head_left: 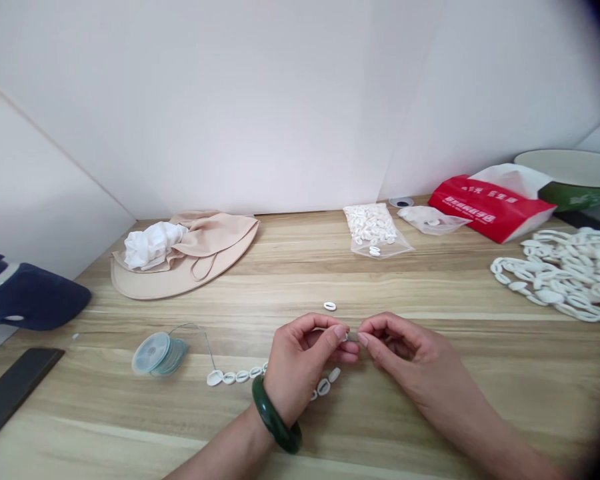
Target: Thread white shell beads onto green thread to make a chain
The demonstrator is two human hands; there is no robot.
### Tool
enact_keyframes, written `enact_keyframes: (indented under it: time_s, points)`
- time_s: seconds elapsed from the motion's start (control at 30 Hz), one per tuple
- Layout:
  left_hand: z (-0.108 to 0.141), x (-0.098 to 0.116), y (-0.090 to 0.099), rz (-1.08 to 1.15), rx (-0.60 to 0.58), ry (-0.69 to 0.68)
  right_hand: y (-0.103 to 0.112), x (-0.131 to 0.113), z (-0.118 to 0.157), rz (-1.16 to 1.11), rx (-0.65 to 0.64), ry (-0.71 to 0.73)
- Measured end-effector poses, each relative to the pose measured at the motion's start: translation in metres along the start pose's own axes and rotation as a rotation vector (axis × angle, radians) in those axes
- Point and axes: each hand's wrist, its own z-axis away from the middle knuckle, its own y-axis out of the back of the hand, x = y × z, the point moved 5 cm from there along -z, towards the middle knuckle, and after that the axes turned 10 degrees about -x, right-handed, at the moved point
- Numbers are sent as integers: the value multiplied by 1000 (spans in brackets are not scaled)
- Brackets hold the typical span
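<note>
Your left hand (300, 360) and right hand (405, 353) met above the wooden tabletop (300, 427), to the right of the spool of thin wire (159, 355). Their grip was narrow: the thumb and forefinger of each hand came together in a tight pinch on a small grey piece (353, 337). It was too small and too hidden by your fingertips (341, 332) to say exactly what it was, and you cannot tell from this view which hand bore it more firmly. A dark green bangle (275, 415) circled your left wrist.

A strand of white cowrie shells (237, 377) lay to the right of the spool, running under your left hand and reappearing beyond it, with a wire (200, 340) arcing from the spool toward the strand's near end. One loose shell (330, 306) sat farther right of the spool, just beyond your hands.

Far to the right of the spool lay a heap of linked white shells (555, 273). Beyond the spool and to its right were a clear bag of shells (373, 230), a second clear bag (430, 219), a red bag (490, 207) and a green bowl (570, 177). Directly beyond the spool lay a beige cloth hat (190, 267) with a white scrunchie (153, 245) on it. To the spool's left were a navy cap (27, 297) and a black strip (13, 400).
</note>
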Motion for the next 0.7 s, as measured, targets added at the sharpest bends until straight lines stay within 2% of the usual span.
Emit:
enact_keyframes:
  time_s: [0.13, 0.27, 0.47, 0.7]
  points:
    - [-2, -2, 0, 34, -35, 32, 6, 1, 0, 1, 76, 22]
    - [-3, 0, 2, 35, -2, -23, 4, -2, -2, 33, 29, 48]
    - [-2, 1, 0, 25, -2, -83, 2, -10, -1, 101, 20, 183]
    - [0, 1, -1, 5, -1, -83, 1, -8, 0, 117, 10, 186]
